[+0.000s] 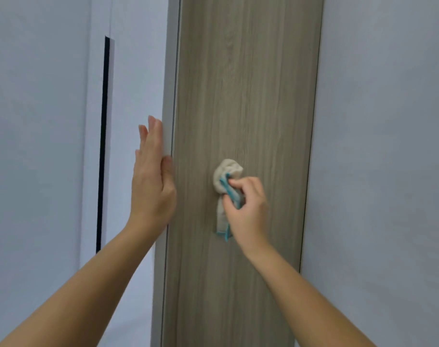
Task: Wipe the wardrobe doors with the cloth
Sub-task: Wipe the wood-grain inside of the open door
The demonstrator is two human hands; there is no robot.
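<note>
A tall wood-grain wardrobe panel (246, 96) fills the middle of the view. My right hand (248, 211) grips a bunched beige cloth with a teal edge (226, 171) and holds it against the panel at mid height; a tail of the cloth hangs below my fingers. My left hand (152, 181) lies flat with straight fingers along the white door edge (169, 96) beside the panel, the thumb touching the seam.
A white wardrobe door (133, 83) with a long black vertical slot (103, 146) stands to the left. A plain pale wall (388, 146) runs along the right side of the wood panel.
</note>
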